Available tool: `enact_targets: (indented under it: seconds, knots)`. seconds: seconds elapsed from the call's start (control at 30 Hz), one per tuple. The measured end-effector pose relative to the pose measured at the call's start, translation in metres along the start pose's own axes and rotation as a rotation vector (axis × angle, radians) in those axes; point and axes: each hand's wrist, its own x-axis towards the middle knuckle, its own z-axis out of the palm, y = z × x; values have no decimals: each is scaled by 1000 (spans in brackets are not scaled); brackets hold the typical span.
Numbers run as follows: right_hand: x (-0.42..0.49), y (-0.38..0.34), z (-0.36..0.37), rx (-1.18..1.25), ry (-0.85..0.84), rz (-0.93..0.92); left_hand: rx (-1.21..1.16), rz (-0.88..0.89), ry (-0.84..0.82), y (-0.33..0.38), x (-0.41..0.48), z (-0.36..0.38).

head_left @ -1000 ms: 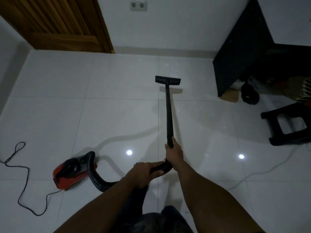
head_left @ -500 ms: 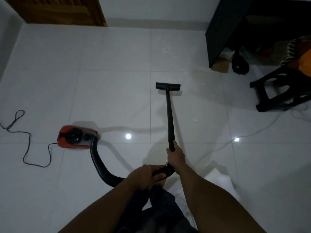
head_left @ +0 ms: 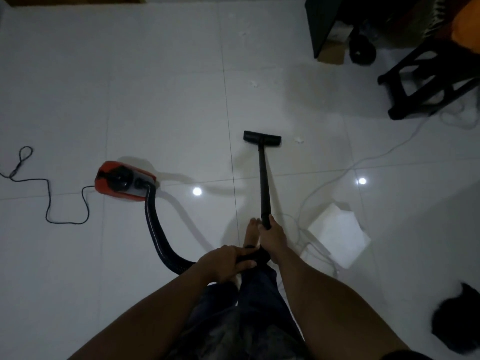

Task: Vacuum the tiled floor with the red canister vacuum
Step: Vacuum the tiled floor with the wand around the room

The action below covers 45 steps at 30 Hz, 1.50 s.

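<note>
The tiled floor (head_left: 130,87) fills the view, pale and glossy. The red canister vacuum (head_left: 124,181) sits on it to the left, well apart from both hands, with its black cord (head_left: 65,201) trailing leftwards. A ribbed hose (head_left: 155,229) curves from the canister to the left hand (head_left: 224,261), whose fingers (head_left: 244,263) curl round the handle bend. Just ahead, the right hand (head_left: 272,236) grips the near end of the wand (head_left: 263,183). The floor head (head_left: 262,138) rests on the tiles at the wand's far end.
</note>
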Motion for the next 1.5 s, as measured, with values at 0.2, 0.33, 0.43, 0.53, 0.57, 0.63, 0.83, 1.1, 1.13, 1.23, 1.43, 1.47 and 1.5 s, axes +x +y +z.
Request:
enact_targets:
  seconds: [0.2,0.33,0.43,0.53,0.57,0.63,0.83,1.1,1.13,1.23,1.43,1.47,1.5]
  knots:
    - [-9,25,17,42,-25,19,-30,5,-19,-11,-13,24]
    - [-5,21,16,103,-48,52,-26,12,-4,-9,-14,20]
    - [1,8,7,112,-61,37,-20,25,22,-5,-9,9]
    - [14,-7,-3,110,-83,33,-47,28,41,1,1,-2]
    - [20,-12,-7,104,-89,32,-57,34,49,3,7,-6]
    - [33,-20,-12,96,-96,20,-73,34,57,9,16,-15]
    - [87,-55,-39,60,-107,3,-143,-17,58,36,64,-57]
    - [168,-134,-95,-47,-142,-15,-164,-46,74,93,133,-142]
    - [179,-144,-101,-54,-144,-14,-160,-43,79,101,139,-154]
    - [210,-178,-116,-82,-150,-22,-192,-49,113,116,160,-186]
    - [249,-239,-129,-97,-167,-25,-226,-66,125,129,185,-250]
    - [256,-250,-129,-100,-169,-25,-221,-58,126,128,191,-260]
    - [265,-265,-128,-109,-175,-28,-214,-43,134,123,201,-273]
